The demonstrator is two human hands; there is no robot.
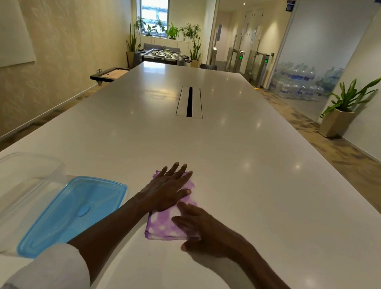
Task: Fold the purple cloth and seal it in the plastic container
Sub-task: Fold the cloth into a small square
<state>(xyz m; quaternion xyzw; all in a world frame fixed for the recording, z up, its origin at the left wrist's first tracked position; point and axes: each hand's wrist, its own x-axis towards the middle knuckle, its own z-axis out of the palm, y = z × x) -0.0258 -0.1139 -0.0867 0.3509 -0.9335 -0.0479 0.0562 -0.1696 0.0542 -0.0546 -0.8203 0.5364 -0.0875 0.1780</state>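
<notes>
Purple-and-white patterned cloth, folded into a narrow rectangle, is lying flat on the long, glossy white table, near the viewer and roughly at the centre of the near end. Both bare hands are resting on it. The left hand is lying palm down over the far half of the cloth, fingers stretched out flat and slightly spread, gripping nothing. The right hand is sitting at the cloth's near right edge, fingers extended and pointing left across the fabric, its fingertips touching the top layer; it is also flat rather than closed around anything. A rolled-up white sleeve is covering the left forearm at the near edge of the view.

To the left of the cloth, a translucent blue rectangular plastic lid is lying flat on the table, apart from the cloth. Further left, just beside the lid, a clear rectangular plastic container is sitting uncovered.

At the table's middle, farther away, a narrow cable slot is running lengthwise. Beyond the right side of the table, a green potted plant is standing on the floor against the wall.
</notes>
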